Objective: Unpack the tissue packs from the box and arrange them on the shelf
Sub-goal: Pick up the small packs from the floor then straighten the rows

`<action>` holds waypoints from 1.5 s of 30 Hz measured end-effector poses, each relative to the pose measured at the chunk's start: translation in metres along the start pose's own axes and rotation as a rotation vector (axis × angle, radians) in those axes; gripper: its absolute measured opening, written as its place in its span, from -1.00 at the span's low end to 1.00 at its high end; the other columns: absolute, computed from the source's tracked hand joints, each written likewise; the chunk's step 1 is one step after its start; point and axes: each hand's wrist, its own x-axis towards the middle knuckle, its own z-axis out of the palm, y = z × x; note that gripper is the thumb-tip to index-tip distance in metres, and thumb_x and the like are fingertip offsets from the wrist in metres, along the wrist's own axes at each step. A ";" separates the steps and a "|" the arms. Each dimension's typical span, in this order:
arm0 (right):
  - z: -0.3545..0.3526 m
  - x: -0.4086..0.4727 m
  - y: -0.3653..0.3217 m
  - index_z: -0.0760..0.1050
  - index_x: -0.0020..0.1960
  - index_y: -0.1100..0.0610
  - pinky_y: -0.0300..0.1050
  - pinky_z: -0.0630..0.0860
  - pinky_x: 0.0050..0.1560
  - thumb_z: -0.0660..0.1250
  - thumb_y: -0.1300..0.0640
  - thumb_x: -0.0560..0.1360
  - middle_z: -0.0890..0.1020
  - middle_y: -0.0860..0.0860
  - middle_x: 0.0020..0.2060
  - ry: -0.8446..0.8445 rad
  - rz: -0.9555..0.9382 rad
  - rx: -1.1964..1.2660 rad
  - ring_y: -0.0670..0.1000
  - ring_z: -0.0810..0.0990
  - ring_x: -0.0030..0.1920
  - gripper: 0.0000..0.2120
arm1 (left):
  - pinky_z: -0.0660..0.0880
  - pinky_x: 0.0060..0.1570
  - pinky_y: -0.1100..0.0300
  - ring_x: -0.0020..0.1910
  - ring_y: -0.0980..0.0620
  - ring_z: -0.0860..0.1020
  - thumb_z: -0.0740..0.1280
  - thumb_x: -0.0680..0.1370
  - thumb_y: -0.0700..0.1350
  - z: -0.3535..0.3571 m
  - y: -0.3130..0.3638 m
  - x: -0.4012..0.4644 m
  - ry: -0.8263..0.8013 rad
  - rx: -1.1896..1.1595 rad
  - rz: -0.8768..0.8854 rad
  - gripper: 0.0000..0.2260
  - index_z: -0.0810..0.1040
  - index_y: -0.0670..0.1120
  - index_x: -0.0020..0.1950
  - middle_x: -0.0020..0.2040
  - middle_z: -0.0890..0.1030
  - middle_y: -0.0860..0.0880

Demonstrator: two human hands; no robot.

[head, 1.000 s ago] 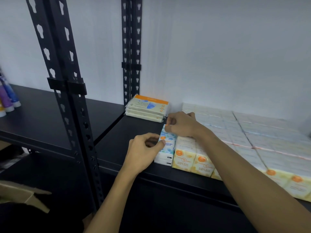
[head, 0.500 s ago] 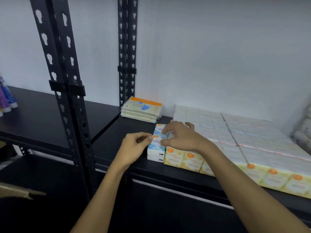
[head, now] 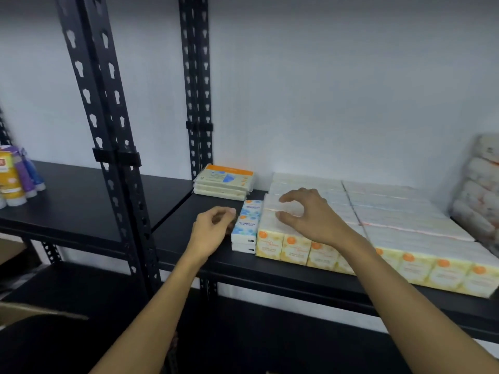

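A small stack of blue-and-white tissue packs stands on the black shelf, pressed against the left side of a wide block of yellow-and-orange tissue packs. My left hand rests loosely curled on the shelf, its fingertips at the left side of the blue stack. Over the near left corner of the yellow block hovers my right hand, fingers spread and holding nothing. A cardboard box flap shows at the lower left.
A short pile of flat orange-topped packs lies at the back by the black upright post. Coloured tubes stand on the left shelf. Wrapped paper rolls are stacked at the far right. A thick slotted post rises in front.
My right hand has lifted off the blue packs and spread over the yellow block. The left hand has eased back from the stack's side. The view has shifted up and to the right.
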 end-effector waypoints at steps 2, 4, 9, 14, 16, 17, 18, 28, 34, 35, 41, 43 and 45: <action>-0.019 -0.020 0.019 0.51 0.32 -0.03 0.15 0.29 0.41 0.36 -0.11 0.57 0.53 -0.04 0.29 0.024 0.028 -0.025 0.04 0.35 0.39 -0.64 | 0.59 0.09 0.15 0.05 0.10 0.67 0.39 0.61 -0.02 0.000 0.009 0.000 0.019 0.027 0.023 -0.94 0.67 0.07 0.03 -0.02 0.72 0.08; -0.041 -0.041 0.041 0.50 0.33 -0.02 0.11 0.29 0.40 0.35 -0.09 0.58 0.53 -0.04 0.29 0.064 0.069 -0.078 0.05 0.36 0.38 -0.64 | 0.53 0.13 0.23 0.07 0.22 0.61 0.40 0.61 -0.01 0.002 0.021 0.000 0.056 0.123 0.071 -0.93 0.66 0.06 0.05 0.03 0.68 0.15; -0.088 -0.096 0.090 0.53 0.30 0.01 0.14 0.33 0.37 0.36 -0.06 0.57 0.57 -0.03 0.24 0.184 0.195 -0.108 0.07 0.42 0.33 -0.67 | 0.45 0.14 0.25 0.14 0.17 0.56 0.40 0.60 0.03 0.040 0.067 -0.014 -0.040 0.321 0.284 -0.72 0.61 -0.04 0.27 0.17 0.63 0.12; -0.120 -0.151 0.128 0.55 0.30 0.06 0.06 0.38 0.36 0.39 0.01 0.56 0.59 -0.02 0.21 0.296 0.275 -0.100 0.05 0.48 0.29 -0.67 | 0.39 0.18 0.24 0.21 0.19 0.49 0.37 0.60 0.10 0.126 0.111 -0.037 -0.276 0.407 0.442 -0.73 0.57 0.08 0.27 0.24 0.55 0.16; -0.132 -0.172 0.143 0.54 0.33 0.07 -0.09 0.39 0.29 0.39 0.05 0.56 0.59 -0.01 0.22 0.342 0.295 -0.088 0.02 0.49 0.28 -0.65 | 0.37 0.15 0.25 0.24 0.19 0.47 0.35 0.61 0.13 0.164 0.124 -0.048 -0.379 0.425 0.473 -0.72 0.56 0.09 0.28 0.25 0.53 0.17; -0.137 -0.182 0.151 0.53 0.34 0.09 -0.13 0.38 0.25 0.39 0.07 0.56 0.58 0.00 0.23 0.377 0.300 -0.084 0.02 0.49 0.28 -0.64 | 0.35 0.16 0.25 0.25 0.19 0.46 0.35 0.61 0.14 0.183 0.130 -0.053 -0.426 0.429 0.487 -0.71 0.56 0.09 0.29 0.25 0.52 0.17; -0.143 -0.193 0.159 0.52 0.34 0.11 -0.17 0.37 0.22 0.40 0.09 0.56 0.57 0.02 0.23 0.420 0.306 -0.086 0.02 0.50 0.27 -0.63 | 0.34 0.18 0.24 0.26 0.19 0.45 0.34 0.61 0.15 0.201 0.136 -0.057 -0.469 0.432 0.501 -0.70 0.55 0.09 0.31 0.25 0.51 0.17; -0.192 -0.265 0.246 0.36 0.43 0.15 -0.14 0.43 0.23 0.35 0.15 0.57 0.38 0.02 0.34 0.863 0.325 -0.187 -0.07 0.40 0.29 -0.55 | 0.30 0.22 0.22 0.39 0.05 0.44 0.24 0.65 0.21 0.363 0.166 -0.072 -0.720 0.523 0.550 -0.60 0.47 0.05 0.41 0.41 0.50 0.05; -0.195 -0.253 0.277 0.02 0.62 0.22 -0.06 0.11 0.56 0.28 -0.01 0.64 0.03 0.11 0.63 0.914 0.271 -0.403 0.02 0.00 0.63 -0.29 | 0.14 0.54 -0.13 0.57 -0.07 0.24 0.11 0.64 0.29 0.411 0.146 -0.062 -0.652 0.838 0.475 -0.41 0.25 0.03 0.60 0.59 0.29 -0.02; -0.194 -0.249 0.282 -0.02 0.63 0.23 -0.01 0.09 0.58 0.25 -0.04 0.65 -0.01 0.09 0.63 0.915 0.254 -0.462 0.02 -0.03 0.63 -0.27 | 0.11 0.55 -0.14 0.58 -0.07 0.21 0.13 0.63 0.29 0.414 0.144 -0.060 -0.645 0.855 0.443 -0.39 0.23 0.03 0.61 0.61 0.27 -0.02; -0.185 -0.213 0.318 0.05 0.61 0.30 0.29 -0.07 0.58 0.28 -0.08 0.57 0.08 0.18 0.62 0.956 0.199 -0.657 0.16 0.03 0.63 -0.21 | 0.04 0.58 -0.10 0.62 -0.03 0.11 0.12 0.63 0.28 0.420 0.138 -0.057 -0.619 0.894 0.435 -0.39 0.18 0.05 0.63 0.64 0.18 0.00; -0.184 -0.201 0.328 0.03 0.61 0.30 0.32 -0.09 0.57 0.27 -0.07 0.58 0.07 0.19 0.62 0.974 0.225 -0.670 0.17 0.01 0.63 -0.21 | 0.02 0.59 -0.09 0.63 -0.02 0.08 0.10 0.64 0.29 0.420 0.138 -0.057 -0.620 0.910 0.435 -0.38 0.16 0.06 0.64 0.65 0.15 0.01; -0.183 -0.194 0.336 0.00 0.62 0.31 0.34 -0.11 0.56 0.23 -0.10 0.60 0.02 0.20 0.63 0.953 0.250 -0.710 0.17 -0.04 0.63 -0.21 | 0.00 0.59 -0.09 0.64 -0.02 0.07 0.08 0.64 0.29 0.421 0.138 -0.057 -0.622 0.925 0.434 -0.38 0.14 0.06 0.64 0.66 0.14 0.01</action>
